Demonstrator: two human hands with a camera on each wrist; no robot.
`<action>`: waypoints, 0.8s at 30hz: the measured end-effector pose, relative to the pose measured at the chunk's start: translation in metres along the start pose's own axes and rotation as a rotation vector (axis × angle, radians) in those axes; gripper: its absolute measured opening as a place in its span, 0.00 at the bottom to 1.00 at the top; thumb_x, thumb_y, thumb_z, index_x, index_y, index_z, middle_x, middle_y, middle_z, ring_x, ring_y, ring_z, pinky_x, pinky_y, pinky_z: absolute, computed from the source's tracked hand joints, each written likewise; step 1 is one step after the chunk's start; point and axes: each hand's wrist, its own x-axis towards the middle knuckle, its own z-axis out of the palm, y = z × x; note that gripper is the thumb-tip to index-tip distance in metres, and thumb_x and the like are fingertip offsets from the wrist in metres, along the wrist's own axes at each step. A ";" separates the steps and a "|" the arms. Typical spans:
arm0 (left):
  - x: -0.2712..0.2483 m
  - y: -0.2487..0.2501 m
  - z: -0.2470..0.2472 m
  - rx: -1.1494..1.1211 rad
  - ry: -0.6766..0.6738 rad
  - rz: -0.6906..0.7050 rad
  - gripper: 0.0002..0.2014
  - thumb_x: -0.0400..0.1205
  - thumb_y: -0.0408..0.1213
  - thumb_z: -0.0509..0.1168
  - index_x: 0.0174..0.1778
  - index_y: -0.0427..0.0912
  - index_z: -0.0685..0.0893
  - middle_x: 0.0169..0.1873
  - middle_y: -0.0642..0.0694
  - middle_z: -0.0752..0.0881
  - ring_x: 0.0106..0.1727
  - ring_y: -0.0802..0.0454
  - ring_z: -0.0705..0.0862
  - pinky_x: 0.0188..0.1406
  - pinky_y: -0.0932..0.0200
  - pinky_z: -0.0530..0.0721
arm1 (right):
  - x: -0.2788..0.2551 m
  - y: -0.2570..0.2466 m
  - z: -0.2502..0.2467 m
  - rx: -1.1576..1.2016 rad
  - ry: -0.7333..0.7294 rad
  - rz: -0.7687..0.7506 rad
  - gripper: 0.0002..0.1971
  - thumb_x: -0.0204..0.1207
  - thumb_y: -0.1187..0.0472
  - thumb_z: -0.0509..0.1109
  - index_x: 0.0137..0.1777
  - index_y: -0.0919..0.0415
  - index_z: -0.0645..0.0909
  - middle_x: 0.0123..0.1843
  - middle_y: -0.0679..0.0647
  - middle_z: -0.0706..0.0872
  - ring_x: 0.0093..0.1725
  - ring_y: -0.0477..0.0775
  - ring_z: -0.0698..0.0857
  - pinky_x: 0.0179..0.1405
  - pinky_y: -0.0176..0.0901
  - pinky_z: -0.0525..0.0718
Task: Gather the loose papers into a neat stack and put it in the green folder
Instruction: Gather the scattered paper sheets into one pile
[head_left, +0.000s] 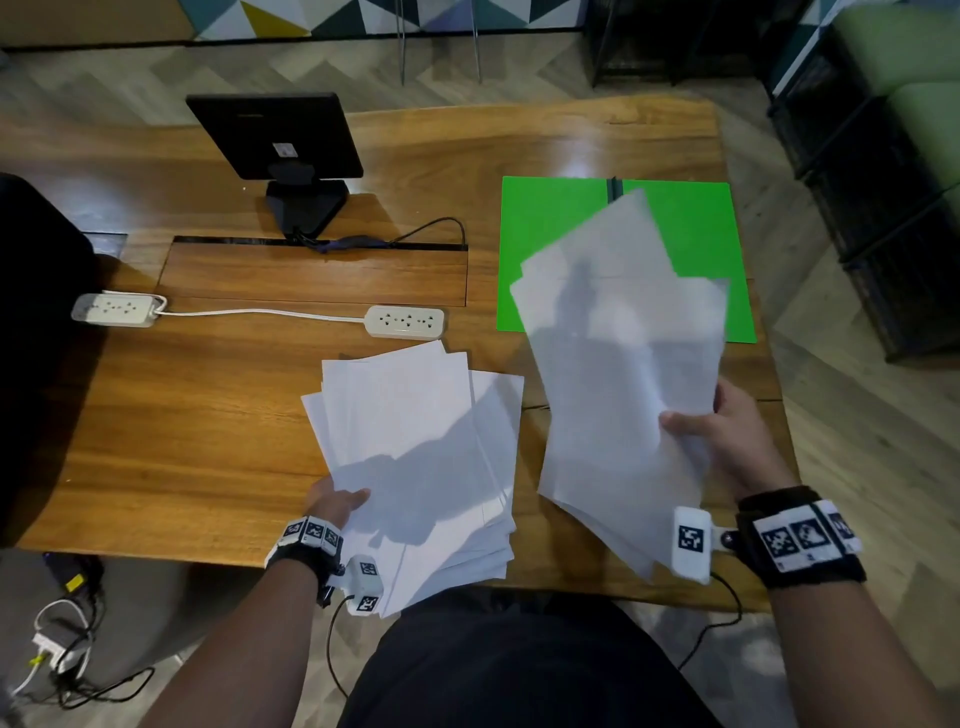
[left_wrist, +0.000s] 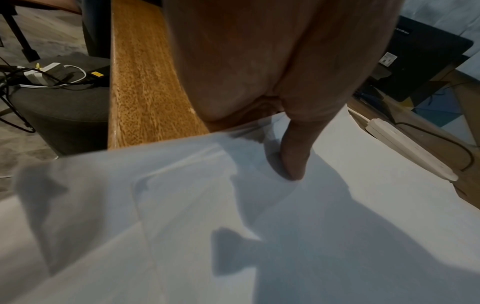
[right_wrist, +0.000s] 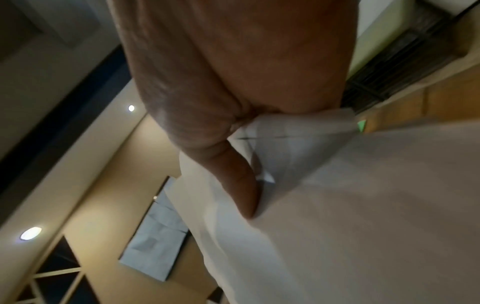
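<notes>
Two fanned bundles of white paper are in my hands. My left hand (head_left: 337, 501) grips the left bundle (head_left: 421, 457) at its near left edge, thumb on top; the sheets jut out past the table's front edge. In the left wrist view the thumb (left_wrist: 293, 156) presses onto the top sheet (left_wrist: 337, 226). My right hand (head_left: 719, 436) pinches the right bundle (head_left: 623, 374) at its right edge and holds it lifted and tilted, blurred, over the near part of the green folder (head_left: 550, 244). The right wrist view shows the thumb (right_wrist: 241, 185) on the sheets (right_wrist: 363, 205). The folder lies flat at the table's far right.
A black monitor (head_left: 275, 137) stands at the back left of the wooden table (head_left: 182, 415). Two white power strips (head_left: 405, 322) (head_left: 114, 310), joined by a cable, lie across the middle. A dark chair (head_left: 36, 312) sits at the left. Cables and chargers (head_left: 57, 649) lie on the floor.
</notes>
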 end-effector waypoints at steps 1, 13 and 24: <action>-0.001 0.001 0.000 -0.008 -0.011 -0.007 0.31 0.80 0.31 0.79 0.80 0.32 0.79 0.70 0.30 0.87 0.70 0.26 0.86 0.70 0.34 0.84 | 0.001 -0.007 0.004 0.001 -0.045 0.005 0.27 0.69 0.79 0.76 0.68 0.65 0.82 0.60 0.61 0.92 0.55 0.65 0.92 0.55 0.62 0.89; -0.016 0.005 -0.011 -0.270 -0.012 -0.068 0.69 0.58 0.95 0.43 0.81 0.46 0.81 0.76 0.32 0.84 0.77 0.26 0.81 0.77 0.29 0.78 | 0.030 0.035 0.161 -0.278 -0.324 0.157 0.23 0.66 0.82 0.72 0.60 0.64 0.85 0.58 0.60 0.91 0.60 0.65 0.89 0.59 0.57 0.88; -0.044 0.034 -0.005 -0.239 -0.061 0.077 0.37 0.81 0.64 0.72 0.69 0.31 0.88 0.63 0.34 0.91 0.67 0.33 0.88 0.66 0.43 0.84 | 0.032 0.109 0.231 -0.410 -0.069 0.462 0.32 0.70 0.61 0.77 0.73 0.70 0.72 0.74 0.64 0.74 0.66 0.71 0.83 0.62 0.58 0.86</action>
